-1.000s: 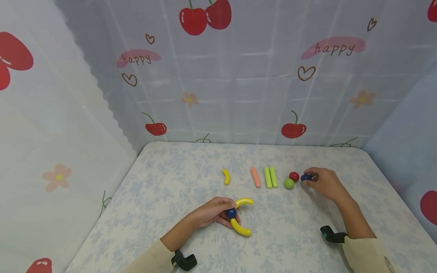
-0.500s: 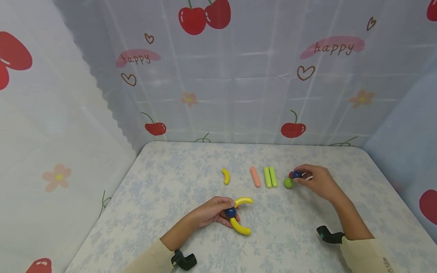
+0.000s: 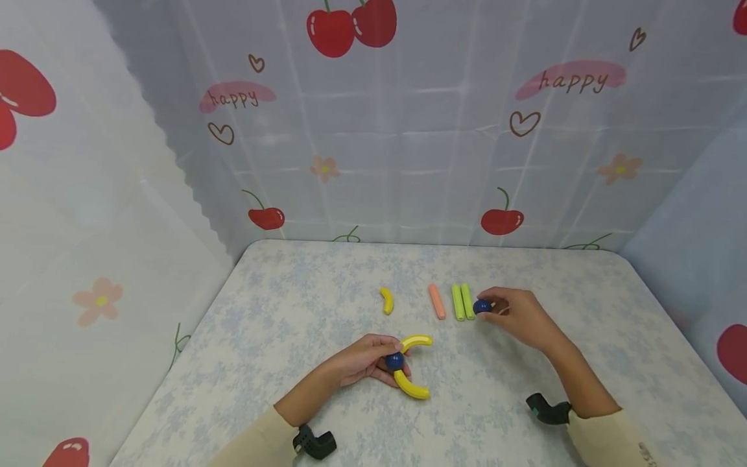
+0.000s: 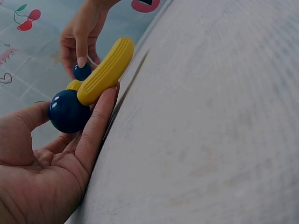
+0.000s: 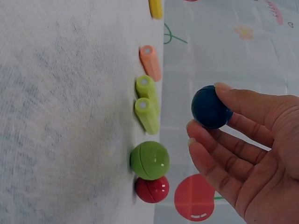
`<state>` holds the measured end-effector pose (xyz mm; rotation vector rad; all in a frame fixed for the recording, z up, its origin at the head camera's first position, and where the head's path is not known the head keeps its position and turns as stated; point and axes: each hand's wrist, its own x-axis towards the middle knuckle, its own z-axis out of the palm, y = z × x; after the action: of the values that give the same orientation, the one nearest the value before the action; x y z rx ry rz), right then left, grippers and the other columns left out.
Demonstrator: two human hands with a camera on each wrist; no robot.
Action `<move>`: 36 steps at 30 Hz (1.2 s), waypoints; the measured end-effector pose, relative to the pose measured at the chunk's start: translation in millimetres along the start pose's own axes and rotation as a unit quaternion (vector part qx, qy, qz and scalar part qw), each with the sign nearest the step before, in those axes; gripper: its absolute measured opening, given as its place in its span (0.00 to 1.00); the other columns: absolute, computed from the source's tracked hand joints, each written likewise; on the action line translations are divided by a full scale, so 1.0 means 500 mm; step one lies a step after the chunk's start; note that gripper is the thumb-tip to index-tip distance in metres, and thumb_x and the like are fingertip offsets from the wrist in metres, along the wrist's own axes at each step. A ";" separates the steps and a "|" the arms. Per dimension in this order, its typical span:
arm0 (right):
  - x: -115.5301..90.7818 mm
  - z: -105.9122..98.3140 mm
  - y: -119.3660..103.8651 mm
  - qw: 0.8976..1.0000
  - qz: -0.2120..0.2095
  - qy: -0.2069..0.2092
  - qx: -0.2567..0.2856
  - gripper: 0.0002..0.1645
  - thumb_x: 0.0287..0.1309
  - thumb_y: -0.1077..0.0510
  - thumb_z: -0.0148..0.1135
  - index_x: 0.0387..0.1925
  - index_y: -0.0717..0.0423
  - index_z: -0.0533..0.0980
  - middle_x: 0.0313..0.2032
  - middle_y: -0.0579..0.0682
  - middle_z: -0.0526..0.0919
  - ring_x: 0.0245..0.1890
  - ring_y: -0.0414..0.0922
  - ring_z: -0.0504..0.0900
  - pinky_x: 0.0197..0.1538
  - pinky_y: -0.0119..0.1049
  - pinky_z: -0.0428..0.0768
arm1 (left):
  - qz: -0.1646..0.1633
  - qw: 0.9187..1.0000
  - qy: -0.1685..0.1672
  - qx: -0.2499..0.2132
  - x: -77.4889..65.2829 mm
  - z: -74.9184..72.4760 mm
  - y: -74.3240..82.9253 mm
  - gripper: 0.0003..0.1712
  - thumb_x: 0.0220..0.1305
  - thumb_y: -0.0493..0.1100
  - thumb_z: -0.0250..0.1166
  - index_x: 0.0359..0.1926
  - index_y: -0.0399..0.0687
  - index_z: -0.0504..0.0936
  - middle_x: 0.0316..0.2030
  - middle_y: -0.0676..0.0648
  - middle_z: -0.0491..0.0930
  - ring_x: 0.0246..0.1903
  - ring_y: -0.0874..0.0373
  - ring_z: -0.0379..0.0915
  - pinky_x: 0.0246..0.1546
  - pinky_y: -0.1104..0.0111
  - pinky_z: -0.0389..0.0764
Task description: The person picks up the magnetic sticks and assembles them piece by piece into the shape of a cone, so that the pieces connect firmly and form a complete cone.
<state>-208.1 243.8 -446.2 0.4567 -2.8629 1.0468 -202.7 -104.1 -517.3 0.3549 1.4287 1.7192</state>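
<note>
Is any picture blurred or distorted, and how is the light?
Head view: even soft light, faint shadows, wide-angle bend at the table edges. Left wrist view: table surface smeared, blue ball sharp. Right wrist view: tilted sideways, green ball glossy with small glare.

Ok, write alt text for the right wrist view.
The right hand pinches a dark blue ball above a pale floral tablecloth. On it lie a green ball, a red ball, two lime green sticks and a salmon pink stick.
</note>
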 end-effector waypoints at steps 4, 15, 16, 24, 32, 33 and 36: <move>-0.001 0.015 -0.016 1.000 -0.003 -0.014 0.012 0.21 0.57 0.64 0.74 0.53 0.64 0.81 0.45 0.57 0.86 0.38 0.46 0.85 0.40 0.40 0.86 | 0.000 1.000 0.000 0.001 0.000 0.000 0.000 0.25 0.80 0.46 0.53 0.64 0.29 0.74 0.42 0.41 0.87 0.44 0.50 0.86 0.43 0.62 0.86; -0.006 0.055 -0.055 0.997 -0.041 -0.051 0.048 0.20 0.55 0.63 0.76 0.51 0.60 0.83 0.39 0.46 0.87 0.35 0.41 0.85 0.39 0.34 0.85 | 0.004 1.000 -0.005 -0.004 -0.001 -0.002 -0.001 0.25 0.80 0.47 0.52 0.64 0.29 0.72 0.43 0.40 0.86 0.45 0.50 0.86 0.43 0.61 0.86; -0.007 0.059 -0.057 0.996 -0.047 -0.055 0.052 0.20 0.55 0.63 0.76 0.51 0.60 0.83 0.39 0.46 0.87 0.35 0.40 0.84 0.39 0.33 0.84 | 0.005 1.000 -0.006 -0.004 0.000 -0.002 -0.001 0.25 0.80 0.46 0.52 0.64 0.29 0.72 0.43 0.40 0.86 0.45 0.50 0.86 0.44 0.61 0.86; -0.007 0.081 -0.067 0.989 -0.061 -0.100 0.090 0.21 0.57 0.62 0.75 0.52 0.62 0.82 0.42 0.49 0.87 0.35 0.40 0.85 0.39 0.30 0.84 | 0.007 1.000 -0.002 -0.007 0.002 -0.003 -0.001 0.25 0.80 0.46 0.53 0.63 0.29 0.73 0.43 0.40 0.86 0.46 0.49 0.85 0.45 0.59 0.86; -0.007 0.099 -0.073 0.985 -0.074 -0.118 0.101 0.19 0.56 0.59 0.76 0.48 0.61 0.83 0.42 0.50 0.87 0.35 0.40 0.86 0.39 0.29 0.84 | 0.007 1.000 0.000 -0.010 0.001 -0.002 0.001 0.24 0.81 0.47 0.52 0.63 0.30 0.73 0.44 0.40 0.86 0.46 0.50 0.85 0.46 0.58 0.85; -0.007 0.102 -0.072 0.985 -0.075 -0.118 0.101 0.18 0.56 0.59 0.76 0.47 0.60 0.83 0.42 0.49 0.87 0.35 0.40 0.86 0.39 0.29 0.84 | 0.008 1.000 0.001 -0.010 0.001 -0.002 0.000 0.24 0.81 0.47 0.52 0.63 0.30 0.73 0.44 0.40 0.86 0.46 0.50 0.85 0.46 0.58 0.85; -0.008 0.108 -0.069 0.985 -0.080 -0.118 0.101 0.17 0.56 0.59 0.76 0.46 0.59 0.84 0.41 0.48 0.87 0.35 0.38 0.85 0.38 0.29 0.84 | 0.008 1.000 0.004 -0.010 0.001 0.000 -0.001 0.24 0.80 0.47 0.52 0.62 0.30 0.73 0.44 0.40 0.86 0.45 0.50 0.85 0.46 0.59 0.85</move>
<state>-191.6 185.4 -467.0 0.8637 -2.8630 1.3407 -203.0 -103.9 -517.8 0.3498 1.4164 1.7488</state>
